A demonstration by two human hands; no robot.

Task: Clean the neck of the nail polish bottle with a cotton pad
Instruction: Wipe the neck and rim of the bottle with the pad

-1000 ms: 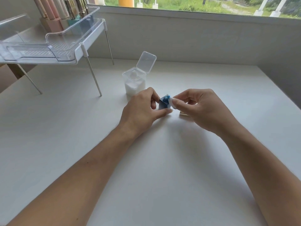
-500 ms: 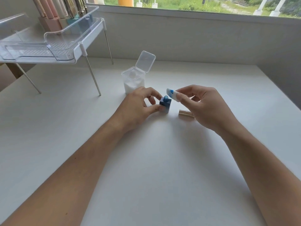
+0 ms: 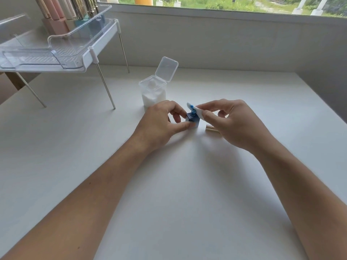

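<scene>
The nail polish bottle (image 3: 192, 120), small, square and dark blue, stands upright and uncapped on the white surface (image 3: 169, 184), near its middle. It is pinched low on its body between the thumb and fingers of the left hand (image 3: 159, 124), which are closed narrowly around it. A cotton pad (image 3: 197, 111) is held folded between the thumb and forefinger of the right hand (image 3: 232, 122); its free end, already stained blue, is held against or just above the open neck, and contact cannot be confirmed from this angle.

Several risks can be judged from this arrangement. The bottle is open and light, so a sideways push from the pad that is harder than the left-hand grip could tip it, and polish would be spilled across the pale surface. The stained part of the pad could be dragged over the neck again, so that polish is smeared back instead of lifted; a clean part would be better turned to the glass. Loose fibres could be left on the sticky rim. Wet polish on the pad could also be passed to the fingertips holding it.

A gold-coloured cap (image 3: 211, 128) lies on its side just beside the right hand and could be knocked or rolled away by the wrist. An open clear box of cotton (image 3: 153, 93) stands just behind the left hand, where it could be bumped.
</scene>
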